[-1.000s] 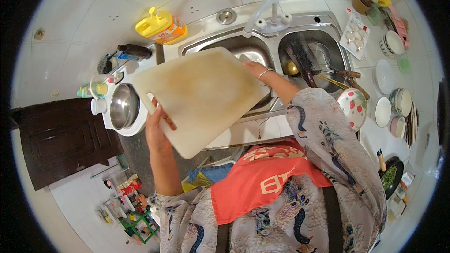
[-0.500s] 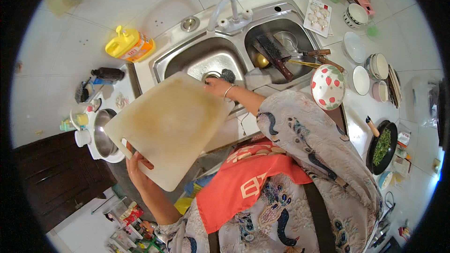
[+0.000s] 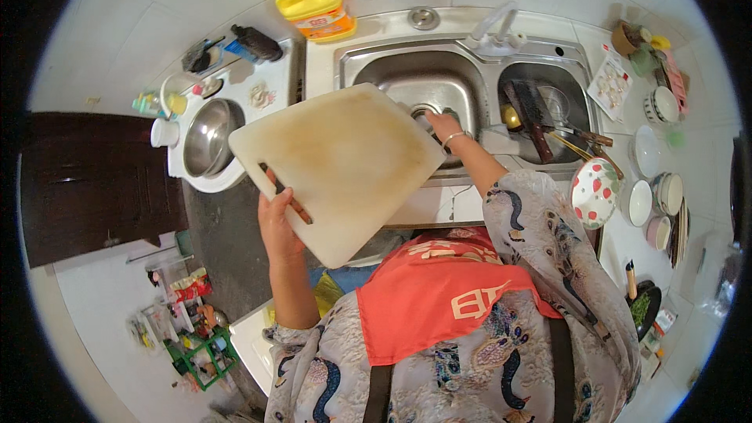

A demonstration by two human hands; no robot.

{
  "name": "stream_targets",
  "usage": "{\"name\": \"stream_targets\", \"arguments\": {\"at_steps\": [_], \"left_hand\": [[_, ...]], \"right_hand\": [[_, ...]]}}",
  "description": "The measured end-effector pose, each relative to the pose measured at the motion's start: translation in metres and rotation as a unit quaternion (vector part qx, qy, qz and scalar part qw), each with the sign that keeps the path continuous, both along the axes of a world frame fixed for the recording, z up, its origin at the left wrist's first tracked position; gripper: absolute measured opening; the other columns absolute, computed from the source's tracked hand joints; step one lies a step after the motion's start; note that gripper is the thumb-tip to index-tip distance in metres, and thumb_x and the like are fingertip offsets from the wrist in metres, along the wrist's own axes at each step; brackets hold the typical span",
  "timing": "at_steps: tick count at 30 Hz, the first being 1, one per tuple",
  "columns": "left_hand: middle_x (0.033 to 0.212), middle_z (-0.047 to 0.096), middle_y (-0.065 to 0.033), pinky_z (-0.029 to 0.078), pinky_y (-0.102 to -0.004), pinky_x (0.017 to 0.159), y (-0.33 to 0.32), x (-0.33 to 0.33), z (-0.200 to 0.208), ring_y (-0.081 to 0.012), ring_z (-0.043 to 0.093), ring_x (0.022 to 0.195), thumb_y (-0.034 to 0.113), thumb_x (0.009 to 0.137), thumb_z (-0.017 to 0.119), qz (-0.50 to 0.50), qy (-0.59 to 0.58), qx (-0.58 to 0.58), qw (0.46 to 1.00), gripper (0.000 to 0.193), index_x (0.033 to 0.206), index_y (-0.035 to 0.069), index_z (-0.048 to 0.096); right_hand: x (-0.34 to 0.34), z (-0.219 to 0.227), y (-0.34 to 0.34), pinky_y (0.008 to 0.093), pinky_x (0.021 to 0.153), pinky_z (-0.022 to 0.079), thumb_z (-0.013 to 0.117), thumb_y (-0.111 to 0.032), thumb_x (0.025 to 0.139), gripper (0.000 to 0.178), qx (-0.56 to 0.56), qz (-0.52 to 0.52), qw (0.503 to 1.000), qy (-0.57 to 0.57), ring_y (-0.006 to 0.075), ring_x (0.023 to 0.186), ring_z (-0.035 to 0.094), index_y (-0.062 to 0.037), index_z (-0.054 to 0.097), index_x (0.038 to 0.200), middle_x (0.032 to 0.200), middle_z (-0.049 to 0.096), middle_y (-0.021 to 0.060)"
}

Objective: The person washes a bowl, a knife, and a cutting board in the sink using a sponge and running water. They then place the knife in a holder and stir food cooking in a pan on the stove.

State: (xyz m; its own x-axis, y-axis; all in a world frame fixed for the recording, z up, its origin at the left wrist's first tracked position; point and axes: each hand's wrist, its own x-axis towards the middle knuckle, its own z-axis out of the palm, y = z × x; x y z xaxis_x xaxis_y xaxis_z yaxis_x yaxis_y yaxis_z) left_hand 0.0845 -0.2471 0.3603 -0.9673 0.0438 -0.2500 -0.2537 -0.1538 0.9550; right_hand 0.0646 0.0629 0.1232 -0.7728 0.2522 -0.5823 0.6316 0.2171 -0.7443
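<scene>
A pale cutting board (image 3: 345, 160) with brownish stains is tilted in front of me, over the near left edge of the sink. My left hand (image 3: 278, 215) grips it through the handle slot, thumb on the upper face. Past the board's far right corner, my right hand (image 3: 445, 127), with a bangle at the wrist, reaches low into the left basin (image 3: 462, 70) beside the drain (image 3: 423, 110). Its fingers are bunched and partly hidden. Whatever they hold cannot be made out; the dark scrubber seen earlier there is out of sight.
The right basin holds a cleaver (image 3: 533, 121) and other utensils. A strawberry-patterned bowl (image 3: 594, 194) and several white bowls stand on the right counter. A yellow jug (image 3: 316, 12) is behind the sink. At left, a metal bowl (image 3: 211, 137) sits on a white surface.
My view has swung left, so the sink appears further right. The dark scrubber beside my right hand has gone from sight. My left hand keeps its grip on the cutting board.
</scene>
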Motion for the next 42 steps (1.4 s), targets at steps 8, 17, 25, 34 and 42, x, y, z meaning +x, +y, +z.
{"name": "stream_targets", "arguments": {"at_steps": [8,17,25,34,42], "left_hand": [[0.094,0.057,-0.0083,0.047,-0.0233,0.055,-0.015,0.014,0.007,-0.0124,0.057,0.072,0.000,0.074,0.049,0.024,-0.016,0.006,1.000,0.060,0.132,0.002,0.035],[0.100,0.056,-0.0105,0.046,-0.0238,0.060,-0.006,0.031,-0.003,-0.0136,0.057,0.078,-0.001,0.073,0.050,0.073,0.042,0.025,0.996,0.067,0.136,0.003,0.029],[0.104,0.060,-0.0154,0.049,-0.0257,0.068,-0.013,0.054,0.027,-0.0181,0.061,0.085,0.001,0.070,0.052,-0.022,0.102,-0.034,0.994,0.068,0.135,0.000,0.031],[0.102,0.060,-0.0165,0.047,-0.0255,0.066,-0.016,0.057,0.048,-0.0172,0.060,0.082,0.001,0.069,0.051,-0.074,0.137,-0.089,0.984,0.068,0.134,-0.002,0.032],[0.083,0.062,-0.0130,0.039,-0.0188,0.043,-0.021,0.038,0.040,-0.0090,0.053,0.054,0.004,0.072,0.051,0.053,0.144,-0.058,0.986,0.061,0.131,-0.003,0.036]], "right_hand": [[0.015,-0.046,-0.044,0.0394,0.075,0.048,0.042,-0.045,0.090,0.054,-0.249,-0.187,0.947,-0.082,0.0233,0.088,0.058,0.0023,0.054,0.114,0.105,0.059,0.0121],[0.008,0.000,-0.087,0.0437,0.087,0.046,0.030,-0.044,0.094,0.055,-0.660,-0.286,0.695,0.022,0.0305,0.107,0.054,-0.0038,0.037,0.130,0.127,0.048,0.0139],[-0.013,-0.015,-0.054,0.0409,0.083,0.047,0.031,-0.054,0.090,0.069,-0.450,-0.396,0.800,-0.005,0.0277,0.101,0.058,0.0053,0.040,0.125,0.115,0.055,0.0153],[-0.094,0.122,-0.029,0.0360,0.097,0.034,0.033,-0.065,0.084,0.080,-0.309,-0.136,0.932,0.131,0.0237,0.119,0.042,-0.0002,0.037,0.132,0.129,0.045,0.0124],[-0.074,0.125,0.030,0.0376,0.100,0.032,0.045,-0.041,0.091,0.052,-0.476,0.018,0.835,0.274,0.0194,0.123,0.038,-0.0066,0.043,0.129,0.135,0.041,0.0099]]}}
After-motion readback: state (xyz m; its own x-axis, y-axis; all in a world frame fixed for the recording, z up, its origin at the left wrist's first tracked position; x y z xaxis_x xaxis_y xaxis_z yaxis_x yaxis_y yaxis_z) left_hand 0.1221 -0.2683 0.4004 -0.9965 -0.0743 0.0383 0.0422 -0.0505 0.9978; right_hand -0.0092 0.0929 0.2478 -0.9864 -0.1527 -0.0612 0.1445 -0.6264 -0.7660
